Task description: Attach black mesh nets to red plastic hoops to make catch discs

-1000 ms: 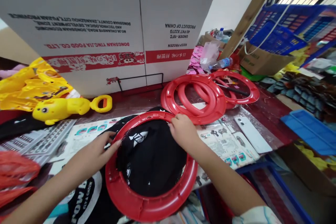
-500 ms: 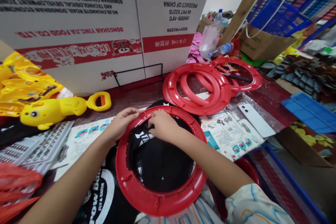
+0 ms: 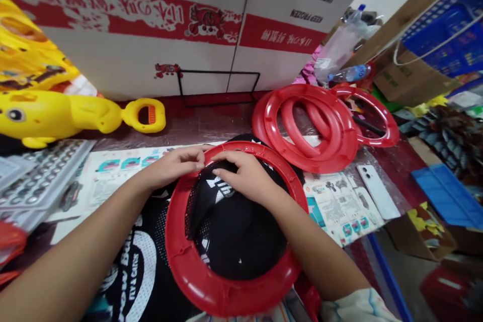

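A red plastic ring (image 3: 196,276) lies on the table in front of me with black mesh fabric (image 3: 234,231) bearing white print stretched inside it. My left hand (image 3: 175,163) rests on the ring's far rim, fingers pinched at the fabric edge. Beside it, my right hand (image 3: 245,176) lies on the black fabric just inside that rim, fingers curled and pressing down. The two hands' fingertips almost touch.
Stacked red rings (image 3: 313,131) lie to the back right. A yellow toy (image 3: 56,115) sits at the left before a big white and red carton (image 3: 169,25). A white phone (image 3: 377,191) lies on printed sheets (image 3: 339,206); a blue tray (image 3: 445,196) is at the right.
Both hands have come together at the ring's far rim, the left from the ring's left side, the right from farther right. My view has moved closer and lower.
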`<state>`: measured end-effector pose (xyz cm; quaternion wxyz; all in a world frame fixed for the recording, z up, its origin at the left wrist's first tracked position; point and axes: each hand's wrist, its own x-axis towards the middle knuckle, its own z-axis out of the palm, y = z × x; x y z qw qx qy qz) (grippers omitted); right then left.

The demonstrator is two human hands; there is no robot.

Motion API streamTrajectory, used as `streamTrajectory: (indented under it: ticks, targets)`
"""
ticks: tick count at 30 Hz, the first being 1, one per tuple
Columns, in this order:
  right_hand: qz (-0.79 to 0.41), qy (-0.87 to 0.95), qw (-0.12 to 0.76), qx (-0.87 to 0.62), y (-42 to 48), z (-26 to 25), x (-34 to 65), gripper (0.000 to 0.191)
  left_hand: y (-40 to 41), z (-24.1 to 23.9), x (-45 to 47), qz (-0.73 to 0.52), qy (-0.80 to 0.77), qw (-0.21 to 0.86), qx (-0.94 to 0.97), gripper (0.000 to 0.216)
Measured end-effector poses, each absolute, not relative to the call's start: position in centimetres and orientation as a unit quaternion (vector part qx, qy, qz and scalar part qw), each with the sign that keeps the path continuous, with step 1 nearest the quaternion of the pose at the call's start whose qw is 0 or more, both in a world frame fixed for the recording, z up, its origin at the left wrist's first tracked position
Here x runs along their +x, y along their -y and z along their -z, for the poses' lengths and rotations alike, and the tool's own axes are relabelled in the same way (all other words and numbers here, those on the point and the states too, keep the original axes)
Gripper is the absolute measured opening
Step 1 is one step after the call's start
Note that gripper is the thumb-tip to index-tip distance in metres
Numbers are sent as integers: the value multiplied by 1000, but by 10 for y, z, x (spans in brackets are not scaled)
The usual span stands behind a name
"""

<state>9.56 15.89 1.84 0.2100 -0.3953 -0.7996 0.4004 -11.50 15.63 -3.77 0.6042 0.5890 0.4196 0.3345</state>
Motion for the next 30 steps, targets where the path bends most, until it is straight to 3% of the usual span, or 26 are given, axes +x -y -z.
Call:
streamTrajectory:
  ticks: [10,18,30]
  targets:
    - [-342,805,282,-395,-157,-9,92,22,-156,32,-112,-352,-402,618,576,11]
    - [-179,902,206,-334,-155,-9,99,34,-154,28,-110,-362,-429,594,576,14]
    - [-96,927,176,-317,-158,-4,98,36,-153,33,-107,-361,-438,588,576,15]
